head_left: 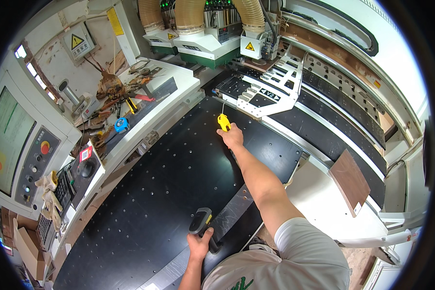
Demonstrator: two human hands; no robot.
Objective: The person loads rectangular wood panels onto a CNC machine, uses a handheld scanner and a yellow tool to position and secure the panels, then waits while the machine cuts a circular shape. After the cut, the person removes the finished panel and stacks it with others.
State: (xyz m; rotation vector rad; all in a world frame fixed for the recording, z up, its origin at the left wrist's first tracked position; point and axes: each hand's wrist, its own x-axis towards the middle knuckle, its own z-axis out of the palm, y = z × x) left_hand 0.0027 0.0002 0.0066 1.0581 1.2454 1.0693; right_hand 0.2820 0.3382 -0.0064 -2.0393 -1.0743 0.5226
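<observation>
My right hand reaches far out over the black table. Its fingers are closed round the near end of a yellow air blow gun, and a thin grey nozzle or tube runs from the gun's far end. Close to my body, my left hand grips the handle of a dark grey barcode scanner, held upright above the table's near part. The thumb wraps the scanner's handle; the fingers behind it are partly hidden. A clear plastic-like strip crosses the table beneath my right forearm.
Machine heads with ribbed hoses stand at the far side, beside a white perforated plate. A brown panel leans at right. On the left are a control screen, gloves, a blue tape measure and a tool-strewn bench.
</observation>
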